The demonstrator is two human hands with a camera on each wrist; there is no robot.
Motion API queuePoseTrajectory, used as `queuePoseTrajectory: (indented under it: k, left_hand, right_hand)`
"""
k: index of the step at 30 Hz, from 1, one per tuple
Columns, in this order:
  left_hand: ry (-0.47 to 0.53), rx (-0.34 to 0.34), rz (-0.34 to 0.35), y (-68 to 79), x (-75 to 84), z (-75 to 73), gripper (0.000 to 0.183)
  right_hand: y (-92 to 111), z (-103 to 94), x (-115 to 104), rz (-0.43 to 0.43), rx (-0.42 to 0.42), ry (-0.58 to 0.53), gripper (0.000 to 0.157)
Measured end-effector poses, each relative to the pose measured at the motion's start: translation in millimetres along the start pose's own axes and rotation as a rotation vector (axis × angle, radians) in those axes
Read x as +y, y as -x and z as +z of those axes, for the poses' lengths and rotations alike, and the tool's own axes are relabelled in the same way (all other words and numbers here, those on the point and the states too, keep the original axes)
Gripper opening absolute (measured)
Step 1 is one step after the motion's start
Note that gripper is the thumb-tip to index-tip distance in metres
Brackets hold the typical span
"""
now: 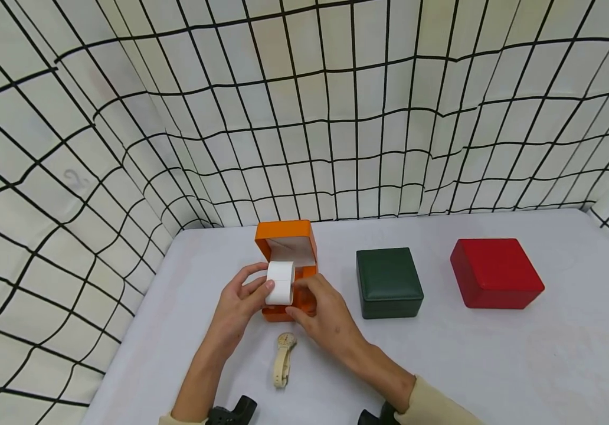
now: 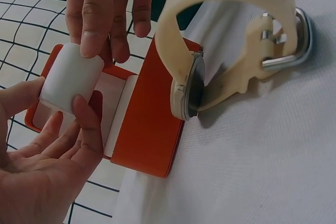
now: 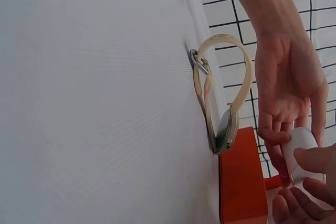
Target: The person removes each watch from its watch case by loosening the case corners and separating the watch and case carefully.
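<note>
A white watch cushion (image 1: 280, 282) is held up over the open orange watch box (image 1: 290, 226). My left hand (image 1: 234, 308) grips it from the left, thumb on the near face and fingers behind. My right hand (image 1: 330, 319) pinches its right end, the thumb low beside the box's front wall. Seen from the left wrist, a right-hand fingertip (image 2: 91, 44) lies on the cushion's end. In front of the box, a cream-strapped wristwatch (image 1: 283, 357) rests on the table, its strap buckled into a loop (image 3: 239, 51). The box's raised lid shows a pale lining.
To the right stands a closed green box (image 1: 389, 283), and farther right a closed red box (image 1: 497, 273). White cloth covers the table (image 1: 495, 366). A black wire grid (image 1: 336, 118) with white backing rises along the back and left side.
</note>
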State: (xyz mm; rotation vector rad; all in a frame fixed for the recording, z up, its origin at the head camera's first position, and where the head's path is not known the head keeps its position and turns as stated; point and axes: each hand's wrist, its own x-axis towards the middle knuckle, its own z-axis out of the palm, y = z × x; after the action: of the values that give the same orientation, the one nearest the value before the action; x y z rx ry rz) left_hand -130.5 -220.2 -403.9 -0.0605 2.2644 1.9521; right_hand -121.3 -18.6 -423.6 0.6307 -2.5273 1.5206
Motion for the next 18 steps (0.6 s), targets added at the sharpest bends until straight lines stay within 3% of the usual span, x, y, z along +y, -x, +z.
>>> queuePoseTrajectory:
  k: [9,18]
  left_hand:
    - [-0.036,0.015,0.029,0.9,-3.0,2.7,0.048]
    - [-0.048,-0.032,0.025,0.4,-3.2,1.9,0.055]
  right_hand:
    - [-3.7,0.9,1.6,-0.016,0.024,-0.03,0.051]
    - [-7.3,-0.1,7.4,-0.017,0.043,-0.042,0.052]
